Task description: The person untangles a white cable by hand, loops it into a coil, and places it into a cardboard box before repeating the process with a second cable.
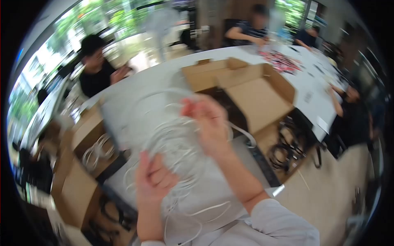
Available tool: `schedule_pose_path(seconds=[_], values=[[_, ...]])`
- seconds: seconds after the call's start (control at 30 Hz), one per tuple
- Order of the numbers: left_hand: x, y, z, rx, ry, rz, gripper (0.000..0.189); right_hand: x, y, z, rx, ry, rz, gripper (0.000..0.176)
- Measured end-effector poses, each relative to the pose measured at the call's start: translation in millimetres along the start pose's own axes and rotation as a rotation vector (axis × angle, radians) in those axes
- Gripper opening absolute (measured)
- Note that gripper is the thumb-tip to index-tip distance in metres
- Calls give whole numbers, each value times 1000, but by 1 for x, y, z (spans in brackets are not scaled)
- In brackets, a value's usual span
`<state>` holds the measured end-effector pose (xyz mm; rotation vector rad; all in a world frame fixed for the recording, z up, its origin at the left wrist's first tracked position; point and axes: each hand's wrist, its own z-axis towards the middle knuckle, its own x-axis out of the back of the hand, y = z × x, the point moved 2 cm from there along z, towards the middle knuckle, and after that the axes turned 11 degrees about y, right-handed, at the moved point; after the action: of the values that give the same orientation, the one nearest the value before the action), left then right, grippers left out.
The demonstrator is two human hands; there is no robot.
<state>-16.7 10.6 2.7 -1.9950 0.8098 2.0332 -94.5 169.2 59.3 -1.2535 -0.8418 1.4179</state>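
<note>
A tangle of thin white cable (176, 143) lies on the pale table in front of me, with loose strands trailing towards my lap. My right hand (211, 123) is raised over its right side, fingers pinched on a strand of white cable; motion smears the fingertips. At the tangle's lower left, my left hand (155, 178) has its fingers curled and thumb up, closed on white cable; the exact grip is blurred. One cable end shows beyond my right wrist.
An open cardboard box (266, 96) with black cables (285, 147) stands at right. More cardboard boxes (76, 180) at left hold a white cable coil (98, 151) and dark cables. Red packets (281, 61) lie across the table (164, 74). Several people sit around it.
</note>
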Motion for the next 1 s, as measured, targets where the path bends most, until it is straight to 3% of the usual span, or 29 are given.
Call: schedule_pose_path(seconds=[0.03, 0.07, 0.1, 0.17, 0.23, 0.27, 0.33, 0.4, 0.5, 0.6, 0.73, 0.83, 0.93, 1.0], values=[[2, 1, 23, 77, -74, -9, 49, 12, -8, 7, 63, 69, -51, 25], [19, 24, 19, 55, -83, -23, 49, 0, 7, 14, 238, 5, -58, 21], [-14, 42, 43, 16, -154, 157, 48, 8, -15, 31, 392, 54, 129, 22], [-28, 76, 36, -18, -303, 332, 48, -15, -14, 28, 393, 27, 233, 23], [-37, 83, 31, -64, -254, 429, 47, -26, -14, 22, 432, -29, 210, 17], [-37, 81, 33, 4, -356, 403, 38, -29, -17, 20, 471, -70, 209, 16], [-44, 79, 36, 123, -528, 348, 48, -29, -21, 19, 378, -236, 237, 17], [-55, 75, 26, 82, -393, 407, 28, -30, -28, 17, 333, -426, 244, 23], [-50, 81, 23, -16, -339, 658, 40, -28, -31, 14, 149, -554, 220, 27], [-35, 86, 27, -80, -331, 769, 44, -23, -48, 6, 195, -505, 152, 26], [-40, 82, 34, -3, -404, 651, 34, -31, -40, 4, 499, -423, 17, 20], [-66, 66, 15, -219, 233, 537, 34, -30, -46, -7, 679, -404, -204, 24], [-60, 68, 14, -273, 250, 484, 32, -25, -53, -12, 794, -429, -299, 39], [-53, 73, 18, -149, 73, 491, 31, -25, -57, -13, 820, -435, -342, 50]])
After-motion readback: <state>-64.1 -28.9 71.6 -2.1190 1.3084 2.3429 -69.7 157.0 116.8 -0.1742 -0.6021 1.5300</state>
